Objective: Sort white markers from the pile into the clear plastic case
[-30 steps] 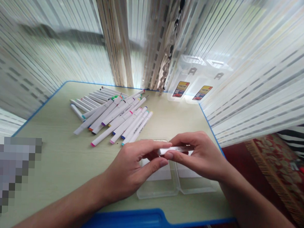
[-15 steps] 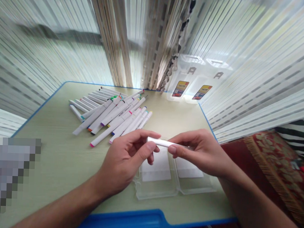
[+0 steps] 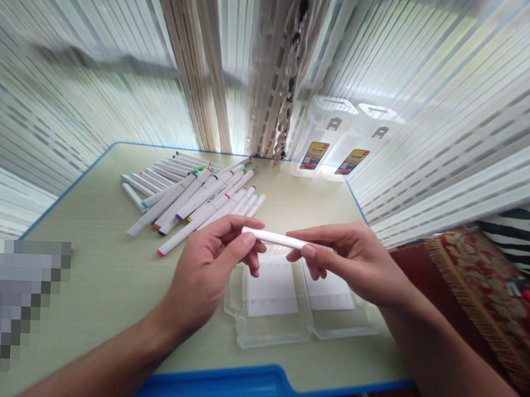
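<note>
White marker (image 3: pixel 274 237) pinched between left fingers (image 3: pixel 248 239) and right fingers (image 3: pixel 309 251).

Loose markers (image 3: pixel 190 204) lie on the desk (image 3: pixel 92 285), left of two clear plastic trays (image 3: pixel 273 338), with two upright plastic boxes (image 3: pixel 330 143) behind the trays.

Desk (image 3: pixel 88 285), pale green top, blue edging. On it: loose pile of white markers (image 3: pixel 182 204), coloured ends, at 11 o'clock; open clear plastic tray (image 3: pixel 269 329), white paper inserts, at 6 o'clock; two upright clear plastic boxes (image 3: pixel 323 137), yellow labels, at 1 o'clock.
</note>
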Available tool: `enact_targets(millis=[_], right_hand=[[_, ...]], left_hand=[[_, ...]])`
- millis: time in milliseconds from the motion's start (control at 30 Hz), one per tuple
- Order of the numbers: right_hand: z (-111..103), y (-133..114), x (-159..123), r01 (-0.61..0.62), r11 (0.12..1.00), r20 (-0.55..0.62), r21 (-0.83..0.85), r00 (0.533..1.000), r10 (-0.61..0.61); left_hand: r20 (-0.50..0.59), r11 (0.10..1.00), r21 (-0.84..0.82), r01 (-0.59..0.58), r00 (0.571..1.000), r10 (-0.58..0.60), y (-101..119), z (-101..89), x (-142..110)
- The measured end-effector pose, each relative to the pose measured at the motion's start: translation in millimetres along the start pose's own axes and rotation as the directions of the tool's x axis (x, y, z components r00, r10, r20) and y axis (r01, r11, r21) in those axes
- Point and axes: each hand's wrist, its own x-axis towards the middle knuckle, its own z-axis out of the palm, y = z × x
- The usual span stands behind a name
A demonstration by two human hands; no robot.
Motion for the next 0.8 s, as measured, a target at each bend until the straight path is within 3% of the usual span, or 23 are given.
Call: enact_targets(millis=[800], right_hand=[[-4.3, 4.5, -3.1, 0.025, 0.966, 0.064, 0.259, 0.997, -0.043]], left_hand=[[-0.113, 0.977, -0.205, 0.057, 0.99, -0.082, 3.8, 1.3, 6.2]])
